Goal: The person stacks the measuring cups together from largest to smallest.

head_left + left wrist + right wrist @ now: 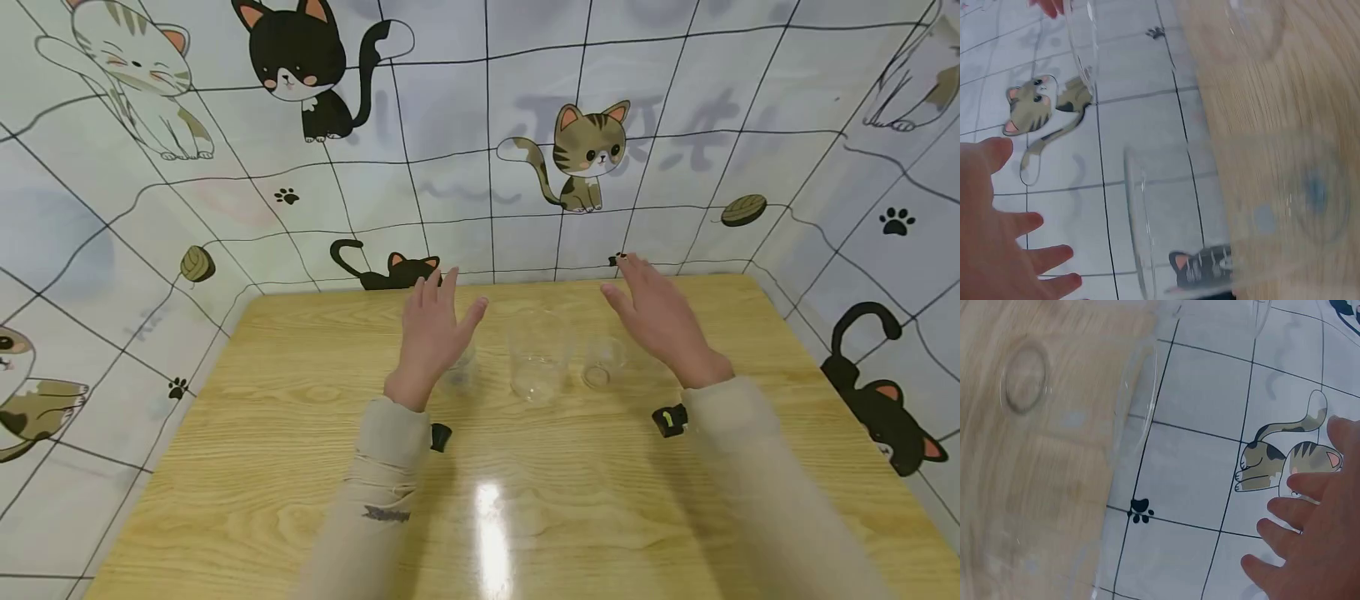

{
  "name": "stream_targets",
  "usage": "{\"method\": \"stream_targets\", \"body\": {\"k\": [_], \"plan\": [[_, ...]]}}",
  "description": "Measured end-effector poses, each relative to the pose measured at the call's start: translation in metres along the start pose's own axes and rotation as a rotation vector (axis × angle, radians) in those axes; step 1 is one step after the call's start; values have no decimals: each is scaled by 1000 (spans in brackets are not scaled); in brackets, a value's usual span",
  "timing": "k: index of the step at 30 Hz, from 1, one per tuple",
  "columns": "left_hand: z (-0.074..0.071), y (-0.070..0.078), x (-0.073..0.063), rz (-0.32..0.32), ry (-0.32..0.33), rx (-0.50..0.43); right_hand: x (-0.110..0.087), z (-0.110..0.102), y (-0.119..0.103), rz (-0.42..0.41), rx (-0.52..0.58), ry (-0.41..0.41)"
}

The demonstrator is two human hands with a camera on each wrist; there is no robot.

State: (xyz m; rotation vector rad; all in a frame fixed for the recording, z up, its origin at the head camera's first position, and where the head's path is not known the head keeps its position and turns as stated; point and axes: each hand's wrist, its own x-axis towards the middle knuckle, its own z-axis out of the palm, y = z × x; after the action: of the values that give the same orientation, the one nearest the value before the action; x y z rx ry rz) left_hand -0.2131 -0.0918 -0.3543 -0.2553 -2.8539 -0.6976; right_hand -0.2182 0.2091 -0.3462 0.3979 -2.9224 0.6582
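Three clear glasses stand upright in a row across the wooden table (262, 467). Each is colourless and see-through, so the wood grain and the tiled cat pattern of the wall covering (450, 183) show through the sides.

The middle glass (540, 367) is the tallest; its wall rises straight to a thin rim. The right glass (603, 360) is smaller, with a thick ring visible at its base. The left glass (461, 373) is partly hidden in the head view; the left wrist view shows its round rim and a bluish spot at its base.

The left hand (433, 333) is near the left glass, fingers straight and spread, gripping nothing. The right hand (660, 321) is beside the right glass, fingers extended, gripping nothing. The wrist views show a gap between each hand and its nearest glass. A further faint clear outline in the right wrist view cannot be identified.
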Motion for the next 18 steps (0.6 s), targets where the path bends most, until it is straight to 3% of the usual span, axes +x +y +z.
{"method": "stream_targets", "body": {"k": [4,7,13,18], "plan": [[11,11,-9,89,111,-165,-9,9,-3,25,161,39],[20,15,-17,168,148,-281,-17,17,-9,56,246,61],[38,24,-31,251,145,-466,-33,35,-21,111,368,85],[45,38,-47,201,74,-740,-47,48,-27,83,526,122]]}}
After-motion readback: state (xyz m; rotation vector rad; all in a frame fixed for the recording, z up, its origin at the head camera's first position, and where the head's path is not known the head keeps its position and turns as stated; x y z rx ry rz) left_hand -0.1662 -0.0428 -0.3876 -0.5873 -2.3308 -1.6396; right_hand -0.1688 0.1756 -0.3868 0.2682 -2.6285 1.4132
